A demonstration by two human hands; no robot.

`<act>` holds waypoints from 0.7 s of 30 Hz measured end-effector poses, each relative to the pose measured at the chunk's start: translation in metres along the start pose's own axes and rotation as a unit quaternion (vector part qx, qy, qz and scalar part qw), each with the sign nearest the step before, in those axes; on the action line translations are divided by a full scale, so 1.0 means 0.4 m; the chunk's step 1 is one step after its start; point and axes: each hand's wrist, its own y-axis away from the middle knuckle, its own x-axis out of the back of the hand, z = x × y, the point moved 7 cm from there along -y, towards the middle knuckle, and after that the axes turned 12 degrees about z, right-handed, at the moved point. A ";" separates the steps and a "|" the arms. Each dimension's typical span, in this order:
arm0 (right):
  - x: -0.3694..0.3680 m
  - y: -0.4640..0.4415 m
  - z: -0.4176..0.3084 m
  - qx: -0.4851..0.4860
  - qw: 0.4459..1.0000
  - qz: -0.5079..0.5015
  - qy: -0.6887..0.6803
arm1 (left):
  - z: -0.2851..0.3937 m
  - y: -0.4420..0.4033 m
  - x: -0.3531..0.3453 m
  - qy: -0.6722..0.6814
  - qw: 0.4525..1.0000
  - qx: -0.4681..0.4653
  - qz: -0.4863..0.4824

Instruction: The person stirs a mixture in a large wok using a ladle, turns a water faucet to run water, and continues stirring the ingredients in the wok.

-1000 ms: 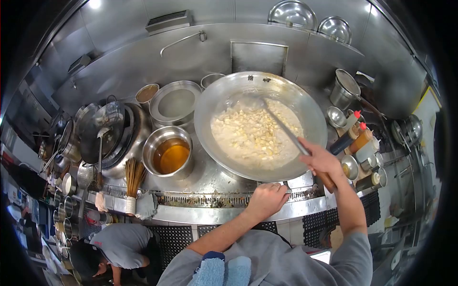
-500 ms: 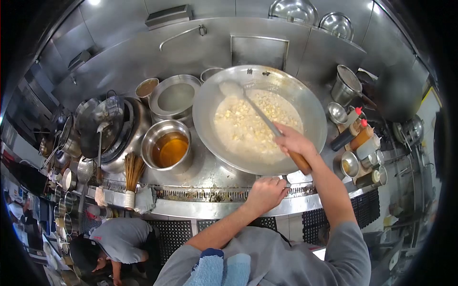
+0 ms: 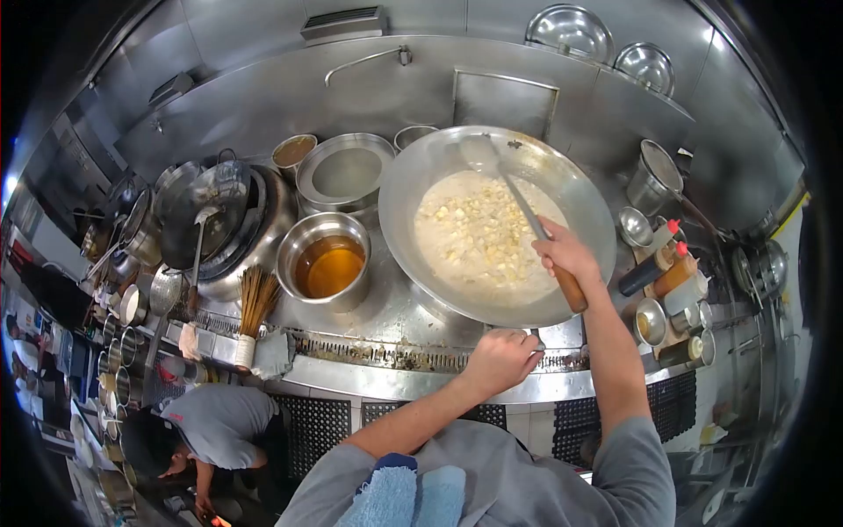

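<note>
My right hand (image 3: 566, 252) is wrapped round the wooden handle of a long wok spatula (image 3: 525, 204). The spatula's wet head rests at or just above the far inner wall of a large metal wok (image 3: 587, 202). Milky liquid with pale yellow chunks (image 3: 483, 237) covers the wok's bottom. At the wok's near rim my left hand (image 3: 503, 360) is closed in a fist. A small metal piece shows beside its fingers; what it grips is mostly hidden.
Left of the wok stand a pot of amber liquid (image 3: 351, 285), a strainer-topped pot (image 3: 309, 189) and a bamboo brush (image 3: 256, 303). A dark wok (image 3: 189, 241) sits further left. Sauce bottles (image 3: 674, 277) line the right. A co-worker (image 3: 215, 426) bends down at lower left.
The spatula's head has moved out of the liquid, up the wok's far wall. My left hand stays at the near rim. The whole view has shifted slightly.
</note>
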 end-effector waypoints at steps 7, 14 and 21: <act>-0.022 0.134 -0.003 -0.014 0.995 -0.097 0.011 | -0.011 0.009 -0.015 -0.012 1.000 -0.004 -0.008; 0.121 0.013 0.015 0.032 0.996 0.068 0.056 | -0.008 0.003 -0.006 -0.009 1.000 0.005 -0.004; 0.052 0.006 0.085 0.039 0.993 0.024 0.107 | -0.006 -0.006 -0.001 -0.003 1.000 0.012 -0.015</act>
